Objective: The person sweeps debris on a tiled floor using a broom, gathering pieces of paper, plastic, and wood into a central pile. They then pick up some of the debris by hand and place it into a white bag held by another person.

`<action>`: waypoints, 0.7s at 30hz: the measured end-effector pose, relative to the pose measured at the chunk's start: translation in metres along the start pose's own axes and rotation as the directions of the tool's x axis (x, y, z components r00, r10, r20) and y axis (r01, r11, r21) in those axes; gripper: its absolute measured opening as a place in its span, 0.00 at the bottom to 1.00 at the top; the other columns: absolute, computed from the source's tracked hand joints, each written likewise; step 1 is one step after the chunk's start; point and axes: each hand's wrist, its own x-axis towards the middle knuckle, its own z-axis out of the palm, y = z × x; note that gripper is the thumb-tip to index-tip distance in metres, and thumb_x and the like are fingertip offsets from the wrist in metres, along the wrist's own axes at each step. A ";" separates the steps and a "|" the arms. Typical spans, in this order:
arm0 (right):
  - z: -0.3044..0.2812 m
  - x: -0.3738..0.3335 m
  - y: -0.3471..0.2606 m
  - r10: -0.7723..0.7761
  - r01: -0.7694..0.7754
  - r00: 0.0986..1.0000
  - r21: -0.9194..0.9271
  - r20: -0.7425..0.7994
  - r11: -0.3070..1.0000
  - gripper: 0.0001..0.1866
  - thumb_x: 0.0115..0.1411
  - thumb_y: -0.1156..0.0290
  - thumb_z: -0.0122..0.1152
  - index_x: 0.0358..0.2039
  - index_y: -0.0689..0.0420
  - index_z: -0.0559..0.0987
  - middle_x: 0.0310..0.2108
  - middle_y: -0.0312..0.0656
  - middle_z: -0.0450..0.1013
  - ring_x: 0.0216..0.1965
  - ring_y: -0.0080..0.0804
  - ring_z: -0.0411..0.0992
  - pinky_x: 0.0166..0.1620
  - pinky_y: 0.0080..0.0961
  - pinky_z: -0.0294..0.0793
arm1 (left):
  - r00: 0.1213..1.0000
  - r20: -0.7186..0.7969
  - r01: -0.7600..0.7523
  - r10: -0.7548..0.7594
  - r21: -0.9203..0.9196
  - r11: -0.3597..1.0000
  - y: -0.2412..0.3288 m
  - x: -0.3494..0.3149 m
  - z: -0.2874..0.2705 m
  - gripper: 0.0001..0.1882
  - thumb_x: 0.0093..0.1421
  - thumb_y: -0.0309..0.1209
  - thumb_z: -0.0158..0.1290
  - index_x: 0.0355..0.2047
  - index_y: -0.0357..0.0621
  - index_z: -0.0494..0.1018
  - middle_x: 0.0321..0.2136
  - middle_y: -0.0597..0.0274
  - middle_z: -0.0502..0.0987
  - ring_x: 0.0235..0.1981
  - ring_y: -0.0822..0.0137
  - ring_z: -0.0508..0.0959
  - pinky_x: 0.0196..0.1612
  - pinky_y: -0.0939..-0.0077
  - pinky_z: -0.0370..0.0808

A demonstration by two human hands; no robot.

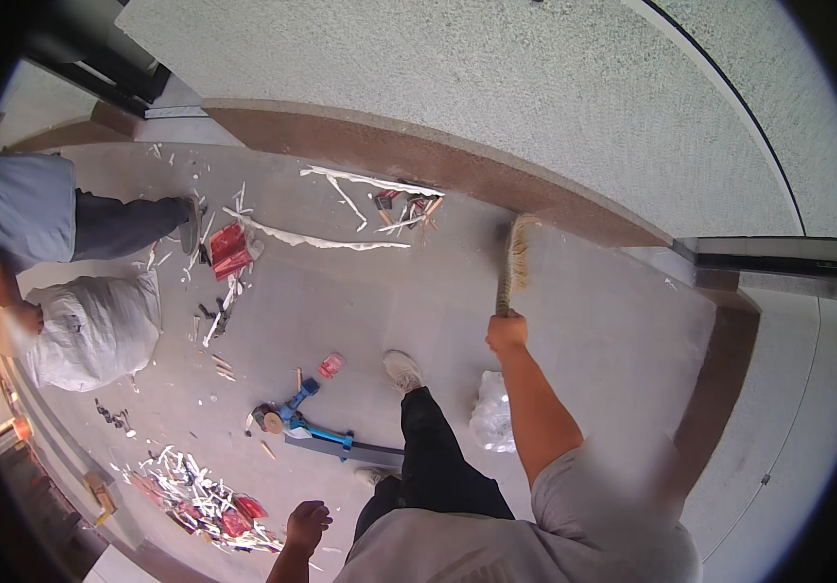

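My right hand [507,332] is closed round the handle end of a straw hand broom [514,257], held out ahead over the floor near the base of the wall. Its pale bristles face right. My left hand [309,525] hangs low by my left side, fingers loosely curled and apart, with nothing visible in it. Between my left hand and my feet lie a blue-and-black tool [297,403] and a long dark bar with a blue clamp-like piece [346,442]. A clear plastic bag [492,413] rests on the floor beside my right forearm.
At the left a person in blue [25,204] holds a stuffed white sack [98,330]. White strips and red scraps form a pile [205,500] at the lower left. Long white strips [331,238] and a red packet [230,251] lie ahead. A brown-based wall [418,151] bounds the far side.
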 end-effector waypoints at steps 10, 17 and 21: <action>0.039 -0.143 -0.015 -0.313 0.438 0.895 -0.496 0.317 0.750 0.27 0.57 0.66 0.52 0.57 0.59 0.72 0.50 0.59 0.76 0.53 0.58 0.74 0.57 0.45 0.73 | 0.996 -0.022 -0.090 0.088 -0.137 0.986 0.007 -0.007 0.002 0.17 0.63 0.30 0.54 0.49 0.32 0.74 0.35 0.57 0.80 0.32 0.67 0.82 0.34 0.76 0.77; -0.035 -0.142 -0.084 -0.500 0.596 0.789 -0.638 0.357 0.487 0.31 0.56 0.68 0.56 0.62 0.60 0.72 0.45 0.60 0.78 0.47 0.54 0.78 0.52 0.39 0.78 | 0.995 -0.087 0.018 -0.039 -0.238 0.971 -0.084 0.011 -0.020 0.16 0.61 0.31 0.56 0.46 0.33 0.76 0.34 0.57 0.81 0.32 0.67 0.83 0.33 0.75 0.78; 0.082 -0.095 -0.147 -0.420 0.599 0.799 -0.625 0.430 0.500 0.23 0.57 0.69 0.52 0.53 0.62 0.75 0.41 0.60 0.79 0.43 0.57 0.79 0.49 0.44 0.78 | 0.993 -0.074 0.076 -0.096 -0.233 0.970 -0.093 0.012 -0.017 0.15 0.63 0.31 0.53 0.46 0.32 0.75 0.35 0.57 0.81 0.33 0.65 0.83 0.35 0.74 0.79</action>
